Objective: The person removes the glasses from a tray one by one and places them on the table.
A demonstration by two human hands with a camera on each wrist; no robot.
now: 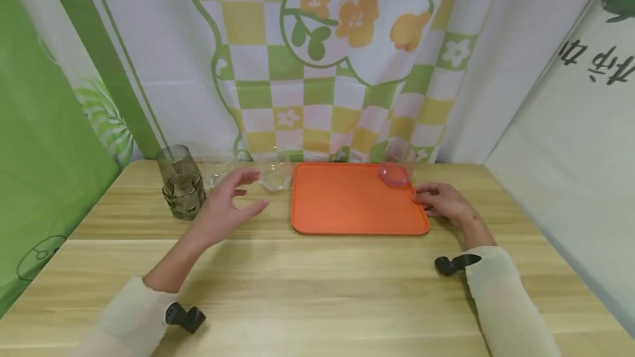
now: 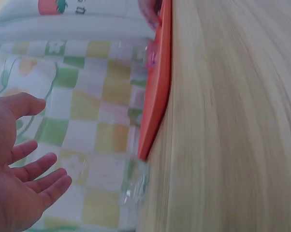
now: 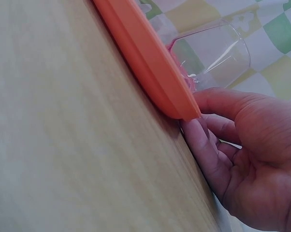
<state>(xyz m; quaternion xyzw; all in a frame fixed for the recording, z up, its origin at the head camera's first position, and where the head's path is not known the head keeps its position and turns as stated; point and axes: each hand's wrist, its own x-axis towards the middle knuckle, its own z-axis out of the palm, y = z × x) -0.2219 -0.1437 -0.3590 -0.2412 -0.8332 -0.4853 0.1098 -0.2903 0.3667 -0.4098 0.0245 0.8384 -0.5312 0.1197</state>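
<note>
An orange tray (image 1: 347, 208) lies on the wooden table. At its right edge, my right hand (image 1: 446, 204) pinches the rim; the right wrist view shows the thumb and fingers (image 3: 215, 101) on either side of the tray's edge (image 3: 150, 63). On the tray's far right corner stands a transparent glass with a pink base (image 1: 395, 174). My left hand (image 1: 223, 211) hovers left of the tray, fingers spread and holding nothing. Behind it are two transparent glasses, one (image 1: 275, 175) near the tray's left edge and another (image 1: 217, 169) farther left, partly hidden by the hand.
Two grey tinted glasses, a taller one (image 1: 176, 160) behind a shorter one (image 1: 184, 197), stand at the table's far left. A checked, flowered curtain (image 1: 317, 87) hangs along the back edge of the wooden table (image 1: 307, 291). Cloth walls flank both sides.
</note>
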